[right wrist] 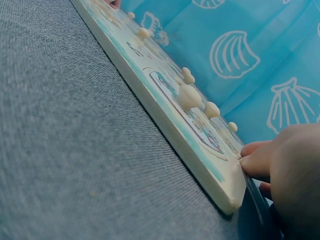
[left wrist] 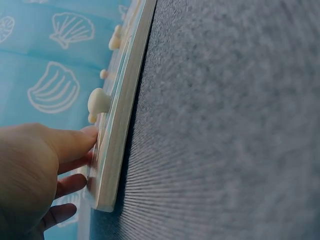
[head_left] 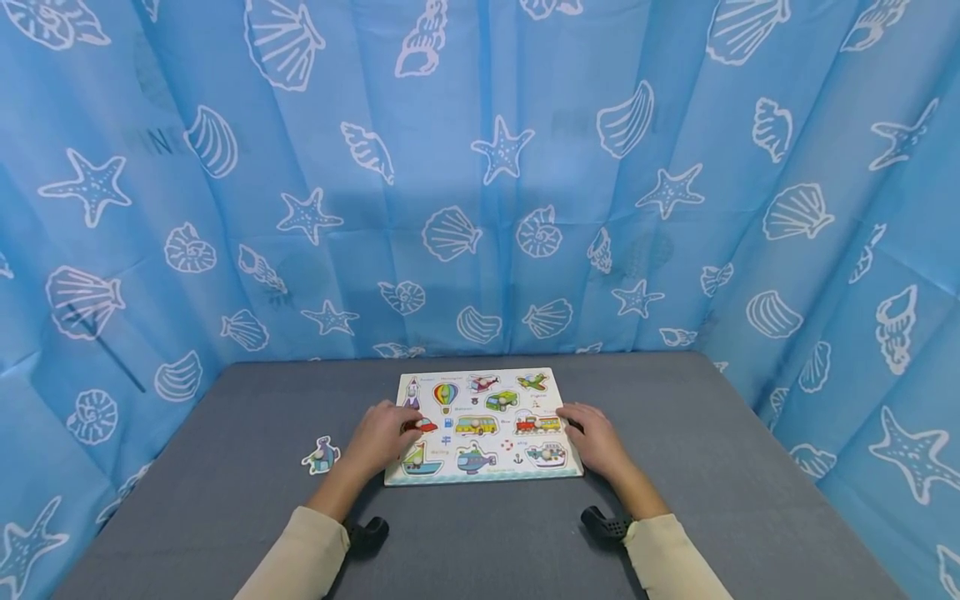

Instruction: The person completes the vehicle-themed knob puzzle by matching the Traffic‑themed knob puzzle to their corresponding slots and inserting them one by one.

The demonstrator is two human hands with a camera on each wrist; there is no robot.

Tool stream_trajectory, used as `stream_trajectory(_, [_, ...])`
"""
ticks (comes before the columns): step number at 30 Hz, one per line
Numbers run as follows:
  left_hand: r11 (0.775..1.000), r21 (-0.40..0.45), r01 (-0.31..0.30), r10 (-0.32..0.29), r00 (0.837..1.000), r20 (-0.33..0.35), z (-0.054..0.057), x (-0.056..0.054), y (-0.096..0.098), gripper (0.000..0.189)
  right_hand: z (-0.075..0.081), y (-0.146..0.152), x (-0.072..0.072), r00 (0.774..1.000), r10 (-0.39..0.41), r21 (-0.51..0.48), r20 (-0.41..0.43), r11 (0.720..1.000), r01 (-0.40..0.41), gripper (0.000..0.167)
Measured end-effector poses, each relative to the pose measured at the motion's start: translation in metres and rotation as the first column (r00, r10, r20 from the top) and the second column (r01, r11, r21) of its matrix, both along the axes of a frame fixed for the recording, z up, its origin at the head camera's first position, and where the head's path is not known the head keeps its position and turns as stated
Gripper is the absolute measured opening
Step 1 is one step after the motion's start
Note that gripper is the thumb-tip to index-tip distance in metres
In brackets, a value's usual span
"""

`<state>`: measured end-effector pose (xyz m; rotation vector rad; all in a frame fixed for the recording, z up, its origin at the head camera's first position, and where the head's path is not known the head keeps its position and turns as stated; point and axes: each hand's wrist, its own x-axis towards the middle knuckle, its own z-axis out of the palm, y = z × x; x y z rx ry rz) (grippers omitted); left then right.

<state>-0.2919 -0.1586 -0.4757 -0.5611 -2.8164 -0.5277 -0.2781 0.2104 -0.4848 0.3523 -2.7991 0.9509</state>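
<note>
A wooden knobbed puzzle board (head_left: 487, 477) with vehicle pictures lies on the grey table. My left hand (head_left: 381, 436) reaches over its left edge, thumb and index finger at the red car piece (head_left: 427, 425); they appear to pinch its knob, which they hide. The other fingers of the left hand (left wrist: 30, 175) curve loosely beside the edge. On the far side, my right hand (head_left: 596, 437) rests its fingertips on the right edge, near the train piece (head_left: 537, 424). In the right wrist view, thumb and fingers (right wrist: 255, 162) touch the board close to its corner.
A loose purple and teal puzzle piece (head_left: 322, 456) lies on the table left of the board. Pale round knobs (right wrist: 190, 97) stand up from the board. Behind the grey table (head_left: 487, 542) hangs a blue shell-print curtain (head_left: 487, 167). Black wrist devices (head_left: 367, 536) sit under both forearms.
</note>
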Motion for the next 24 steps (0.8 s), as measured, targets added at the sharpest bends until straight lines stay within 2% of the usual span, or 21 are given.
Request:
stream_trajectory(5, [1.000,-0.025,-0.012,0.012,1.000,-0.016,-0.002,0.002,0.001,0.026,-0.001,0.001,0.000,1.000,-0.003,-0.008,0.000,1.000,0.003,0.033])
stream_trajectory(12, [1.000,-0.013,-0.022,0.022,0.999,0.023,-0.001,0.004,0.002,0.028,-0.002,0.001,0.000,1.000,-0.010,-0.009,-0.007,1.000,0.010,0.033])
stream_trajectory(17, [0.998,0.059,-0.011,0.007,0.998,0.059,0.000,0.006,-0.002,0.030,-0.002,0.000,0.000,1.000,-0.007,-0.009,-0.010,1.000,0.007,0.033])
stream_trajectory(21, [0.992,0.126,-0.028,0.016,0.996,0.090,0.002,0.009,-0.006,0.028,-0.003,-0.001,-0.001,1.000,0.000,-0.012,-0.030,1.000,0.000,0.032])
stream_trajectory(24, [0.988,0.146,-0.045,0.030,0.995,0.099,0.005,0.011,-0.009,0.026,-0.003,-0.001,-0.002,0.999,0.002,-0.013,-0.044,1.000,-0.002,0.032])
